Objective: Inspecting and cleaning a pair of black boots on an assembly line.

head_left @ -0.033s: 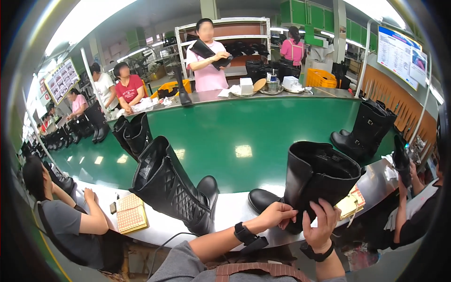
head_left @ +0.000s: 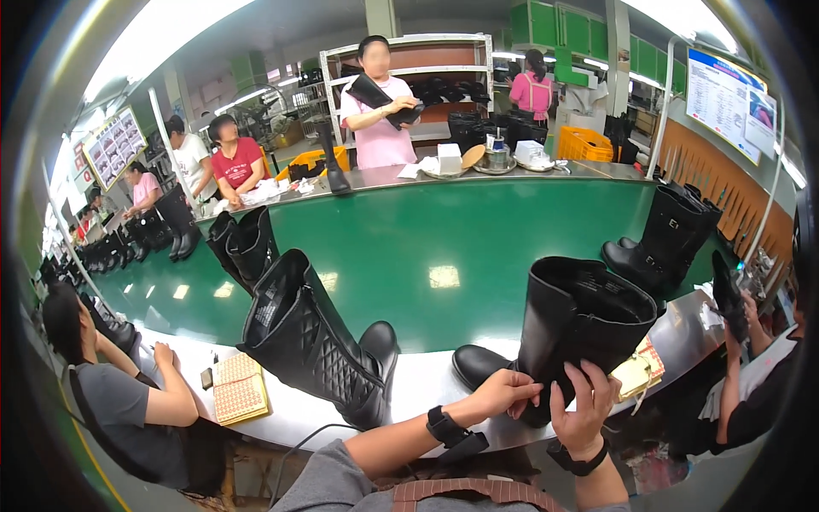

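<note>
A tall black boot (head_left: 580, 316) stands upright on the metal ledge in front of me, its toe to the left and its shaft gaping at the top. My left hand (head_left: 505, 394) is at the lower shaft, thumb and fingers pinched together; whatever they hold is too small to make out. Against the side of the same shaft rests my right hand (head_left: 584, 411), its fingers bent but apart. Left of them, a second black boot (head_left: 316, 341) with a quilted side leans to the left, also on the ledge.
Beyond the ledge runs a green belt (head_left: 384, 247) with black boots (head_left: 243, 243) at left and buckled boots (head_left: 661, 235) at right. Yellow patterned pads (head_left: 240, 388) lie on the ledge. Co-workers sit close on both sides; another person (head_left: 384, 119) across the belt holds a boot.
</note>
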`<action>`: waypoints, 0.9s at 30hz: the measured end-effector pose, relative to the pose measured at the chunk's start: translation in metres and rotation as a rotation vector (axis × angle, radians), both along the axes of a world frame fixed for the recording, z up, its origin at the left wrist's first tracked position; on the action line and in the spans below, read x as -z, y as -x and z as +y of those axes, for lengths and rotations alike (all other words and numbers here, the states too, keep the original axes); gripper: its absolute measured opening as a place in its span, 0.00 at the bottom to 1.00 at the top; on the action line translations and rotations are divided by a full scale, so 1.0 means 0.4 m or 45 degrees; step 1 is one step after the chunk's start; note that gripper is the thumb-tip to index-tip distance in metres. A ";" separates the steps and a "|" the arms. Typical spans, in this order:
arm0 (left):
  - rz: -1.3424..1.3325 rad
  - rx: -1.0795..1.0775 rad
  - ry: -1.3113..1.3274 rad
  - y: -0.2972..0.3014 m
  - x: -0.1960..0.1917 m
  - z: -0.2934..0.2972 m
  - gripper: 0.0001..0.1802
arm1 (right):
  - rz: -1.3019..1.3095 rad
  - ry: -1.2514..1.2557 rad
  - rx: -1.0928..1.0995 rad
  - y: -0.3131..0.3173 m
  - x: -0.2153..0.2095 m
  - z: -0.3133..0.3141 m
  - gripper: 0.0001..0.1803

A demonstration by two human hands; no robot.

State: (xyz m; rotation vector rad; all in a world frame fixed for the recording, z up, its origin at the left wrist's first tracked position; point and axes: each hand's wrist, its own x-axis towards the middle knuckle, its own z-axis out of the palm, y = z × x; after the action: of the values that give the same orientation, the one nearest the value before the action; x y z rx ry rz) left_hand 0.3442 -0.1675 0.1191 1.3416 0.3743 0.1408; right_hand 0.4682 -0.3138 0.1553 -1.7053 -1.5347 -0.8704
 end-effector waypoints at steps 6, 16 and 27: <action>-0.061 -0.010 -0.001 -0.010 -0.007 -0.010 0.18 | -0.061 -0.044 0.241 0.010 -0.016 0.061 0.22; -0.096 -0.004 0.003 -0.007 0.014 -0.009 0.16 | -0.103 0.161 0.265 0.027 0.004 0.080 0.10; -0.133 0.035 -0.010 -0.004 0.019 -0.006 0.15 | -0.106 0.335 0.016 0.011 -0.008 0.054 0.08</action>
State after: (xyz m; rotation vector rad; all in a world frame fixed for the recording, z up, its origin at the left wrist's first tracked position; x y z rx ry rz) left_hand 0.3460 -0.1697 0.1116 1.3403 0.2672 0.1891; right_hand 0.4640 -0.2923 0.1584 -1.8848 -1.7601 -0.7820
